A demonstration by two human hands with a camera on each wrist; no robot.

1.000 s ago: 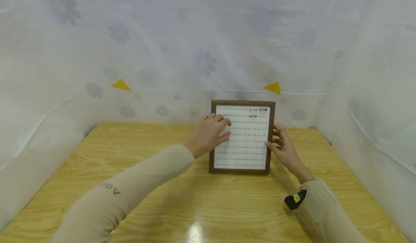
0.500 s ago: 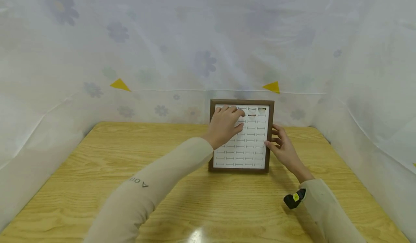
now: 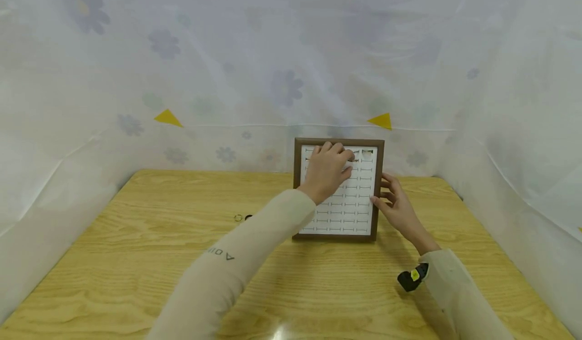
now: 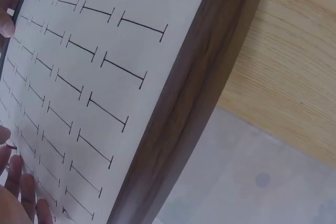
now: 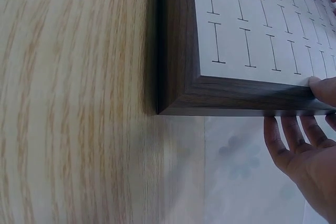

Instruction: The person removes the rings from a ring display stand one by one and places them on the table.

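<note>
Frame (image 3: 338, 188) standing upright on table (image 3: 136, 259) near back curtain (image 3: 182, 77), likely leaning slightly for access. Right hand (image 3: 396, 206) bracing frame's right edge, thumb on front, fingers curling behind, probably steadying it. Left hand (image 3: 328, 171) reaching across to top rows of white slotted insert (image 3: 347, 213), fingertips pressing near small items; whether pinching anything, cannot tell. Slots mostly holding nothing; one pale item (image 3: 367, 154) sitting in top right slot. Two small rings (image 3: 243, 217) lying on table, left of frame.
</note>
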